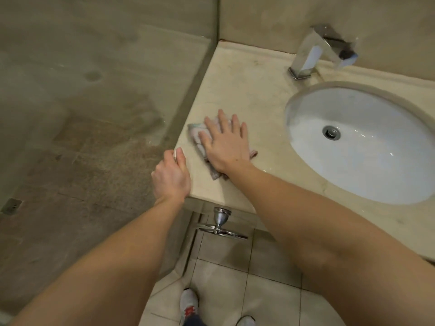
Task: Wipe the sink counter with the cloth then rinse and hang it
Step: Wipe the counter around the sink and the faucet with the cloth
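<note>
A pale checked cloth [195, 134] lies on the beige stone counter [247, 90], near its left front corner. My right hand [226, 144] presses flat on the cloth with the fingers spread, covering most of it. The cloth's edges show beyond the fingertips and at the wrist. My left hand [170, 177] is curled over the counter's front left corner, thumb on top. The white oval sink [367, 165] is sunk into the counter to the right of the cloth. A square chrome faucet [315, 52] stands behind it by the wall.
A chrome towel ring [220, 228] hangs under the counter's front edge. A glass shower partition [94, 102] meets the counter's left side. The floor below is tiled, and my shoes [189, 302] stand on it.
</note>
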